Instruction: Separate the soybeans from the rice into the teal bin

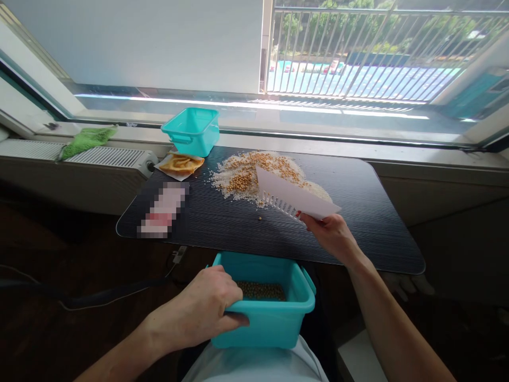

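My left hand (207, 305) grips the near left rim of a teal bin (274, 318) that rests on my lap below the table edge; soybeans (261, 290) lie in its bottom. My right hand (330, 233) holds a white comb-edged paper card (294, 199) by its lower right corner. The card's slotted edge touches the near side of a pile of rice mixed with soybeans (254, 175) on the dark table (358, 212). One loose bean (260, 218) lies just in front of the pile.
A second teal bin (191, 130) stands at the table's far left corner, with a yellow cloth on white paper (181, 163) beside it. A blurred pink-white object (164, 209) lies at the left. A green cloth (87, 140) rests on the radiator; window and railing beyond.
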Demonstrator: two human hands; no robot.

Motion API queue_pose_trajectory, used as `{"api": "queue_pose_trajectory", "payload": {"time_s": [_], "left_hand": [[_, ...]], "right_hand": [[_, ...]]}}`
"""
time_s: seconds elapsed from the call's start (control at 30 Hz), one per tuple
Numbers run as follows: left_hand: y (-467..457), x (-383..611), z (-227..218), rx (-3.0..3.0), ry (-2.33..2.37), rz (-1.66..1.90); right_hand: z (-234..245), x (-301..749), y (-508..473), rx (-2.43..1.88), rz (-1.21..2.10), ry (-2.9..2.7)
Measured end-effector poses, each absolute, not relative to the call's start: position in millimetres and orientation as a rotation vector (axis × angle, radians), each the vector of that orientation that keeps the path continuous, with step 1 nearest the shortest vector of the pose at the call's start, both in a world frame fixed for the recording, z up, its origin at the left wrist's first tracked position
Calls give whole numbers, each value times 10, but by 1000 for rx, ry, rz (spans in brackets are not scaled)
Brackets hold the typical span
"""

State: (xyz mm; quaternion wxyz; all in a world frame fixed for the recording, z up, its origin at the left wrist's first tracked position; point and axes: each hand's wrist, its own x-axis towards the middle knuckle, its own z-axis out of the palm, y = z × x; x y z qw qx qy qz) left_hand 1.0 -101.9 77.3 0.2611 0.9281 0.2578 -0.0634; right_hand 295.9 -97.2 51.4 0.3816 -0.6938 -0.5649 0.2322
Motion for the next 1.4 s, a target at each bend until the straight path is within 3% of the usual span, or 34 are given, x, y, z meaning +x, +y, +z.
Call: {"api": "queue_pose_trajectory", "payload": {"time_s": [0.4, 0.6, 1.2, 1.4], "left_hand": [[-1029, 1, 786, 2533, 703, -174], [-1032, 13, 828, 2528, 704, -195], [-1019, -4, 853, 2544, 683, -216], [-995, -17, 851, 2538, 644, -212]], "right_hand": [[517, 2924, -1172, -1656, 732, -1531], [480, 2974, -985, -1830, 542, -1389], [459, 2946, -941, -1742, 631, -1541], [431, 2982, -934, -1832, 522, -1424]]}}
